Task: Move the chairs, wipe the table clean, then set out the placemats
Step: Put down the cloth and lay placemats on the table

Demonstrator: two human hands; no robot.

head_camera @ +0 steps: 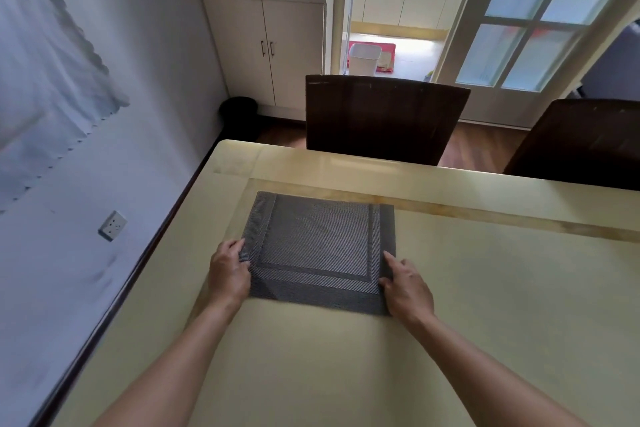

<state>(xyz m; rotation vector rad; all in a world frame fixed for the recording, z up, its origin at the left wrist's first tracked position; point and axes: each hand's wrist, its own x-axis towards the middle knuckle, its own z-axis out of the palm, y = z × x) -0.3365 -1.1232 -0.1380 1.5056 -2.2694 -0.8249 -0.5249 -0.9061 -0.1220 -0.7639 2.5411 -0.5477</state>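
Now, a grey woven rectangular placemat (320, 250) lies flat on the glossy cream surface (485, 288), near its far left corner. Left hand (228, 274) pinches the mat's left edge w/ curled fingers; right hand (407, 284) grips the near right corner. Two dark brown chairs (381, 118) stand beyond the far edge.

The single head view looks forward and down from above the near side of the desk (485, 288), close enough that both forearms run up from the bottom edge to the hands at mid-frame. It faces across the desk toward two chairs (381, 118) on the far side, with a cabinet (266, 45) and a doorway (391, 10) beyond. The wide lens tilts the wall (104, 149) along the left.
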